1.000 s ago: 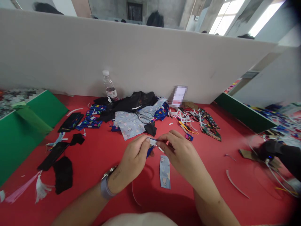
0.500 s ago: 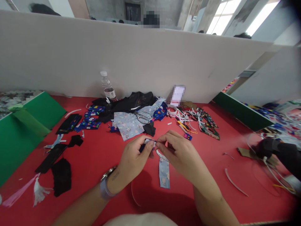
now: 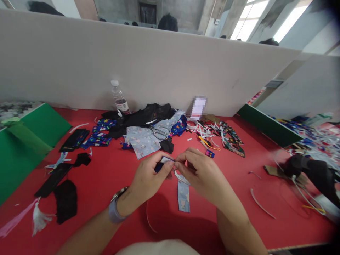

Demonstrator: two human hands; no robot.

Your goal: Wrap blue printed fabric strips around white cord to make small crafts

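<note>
Turned the navy cloth slightly since a second ago, pinching it in the left hand above the tabletop and nipping its edge with the right hand, apparently to keep it taut.

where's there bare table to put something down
Red tabletop shows bare in two patches: between the black cloth pieces and the left hand, and between the right hand and the pale curved strip. It's crowded along the partition, with patterned cloth, scissors and tangled cords.
</note>
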